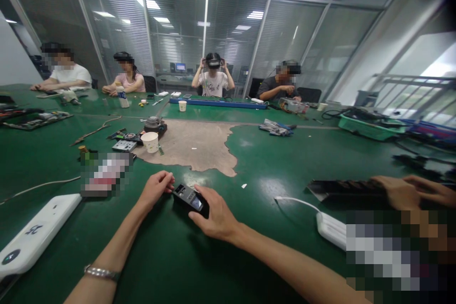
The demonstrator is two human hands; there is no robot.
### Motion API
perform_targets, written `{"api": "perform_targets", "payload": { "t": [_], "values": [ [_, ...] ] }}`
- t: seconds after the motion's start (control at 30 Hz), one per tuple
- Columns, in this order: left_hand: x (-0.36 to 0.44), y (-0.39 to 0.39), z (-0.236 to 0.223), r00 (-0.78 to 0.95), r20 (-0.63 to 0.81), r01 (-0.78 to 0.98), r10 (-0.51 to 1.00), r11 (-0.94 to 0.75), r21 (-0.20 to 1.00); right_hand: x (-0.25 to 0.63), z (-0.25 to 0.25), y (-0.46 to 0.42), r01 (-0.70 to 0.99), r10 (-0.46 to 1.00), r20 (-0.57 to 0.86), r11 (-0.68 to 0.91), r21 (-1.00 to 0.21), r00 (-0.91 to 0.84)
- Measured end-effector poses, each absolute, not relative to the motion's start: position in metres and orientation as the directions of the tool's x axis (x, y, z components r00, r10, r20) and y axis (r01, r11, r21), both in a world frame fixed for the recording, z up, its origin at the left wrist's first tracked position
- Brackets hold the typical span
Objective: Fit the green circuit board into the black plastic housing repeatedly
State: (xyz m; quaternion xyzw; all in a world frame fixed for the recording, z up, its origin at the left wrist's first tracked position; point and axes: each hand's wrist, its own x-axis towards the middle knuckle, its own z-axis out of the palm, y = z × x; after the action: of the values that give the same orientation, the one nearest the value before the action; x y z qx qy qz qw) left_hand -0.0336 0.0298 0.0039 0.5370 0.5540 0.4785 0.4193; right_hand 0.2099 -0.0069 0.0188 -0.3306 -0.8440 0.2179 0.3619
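A small black boxy device [185, 197] with cut-outs and a shiny window on its top face is in front of me, at the middle of the green table. My right hand [219, 213] grips its right end, thumb on the near side and fingers over the far side. By the device's left end is my left hand [158, 189], its fingers curled and pressed together. Whatever those fingertips may hold is too small or hidden to make out. A bracelet [102, 273] circles my left wrist.
Left lie a white power bank [42, 232], a blurred-out flat item [107, 173], a paper cup [150, 142] and electronic parts [124, 145]. A brown patch [199, 145] marks the tabletop. At right, another person's hands [402, 192] hold a long black part [342, 191]. Several people sit opposite.
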Motion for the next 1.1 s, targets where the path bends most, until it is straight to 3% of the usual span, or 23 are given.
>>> {"api": "perform_targets", "payload": {
  "t": [0.3,0.53,0.73,1.1],
  "values": [
    [-0.029,0.033,-0.002,0.002,0.192,0.511,0.981,-0.166,0.844,0.204,0.007,-0.011,0.337,0.756,0.502,0.644,-0.687,-0.421],
    [-0.029,0.033,0.006,0.067,0.100,0.488,0.993,-0.120,0.865,0.212,0.027,-0.007,0.277,0.791,0.518,0.604,-0.748,-0.326],
    [-0.031,0.034,0.003,0.057,0.072,0.464,0.996,-0.090,0.882,0.225,0.015,0.016,0.293,0.874,0.448,0.486,-0.823,-0.190],
    [-0.034,0.038,-0.001,0.063,0.046,0.474,0.997,-0.071,0.878,0.236,-0.001,0.036,0.430,0.860,0.451,0.510,-0.745,-0.240]
  ]
}}
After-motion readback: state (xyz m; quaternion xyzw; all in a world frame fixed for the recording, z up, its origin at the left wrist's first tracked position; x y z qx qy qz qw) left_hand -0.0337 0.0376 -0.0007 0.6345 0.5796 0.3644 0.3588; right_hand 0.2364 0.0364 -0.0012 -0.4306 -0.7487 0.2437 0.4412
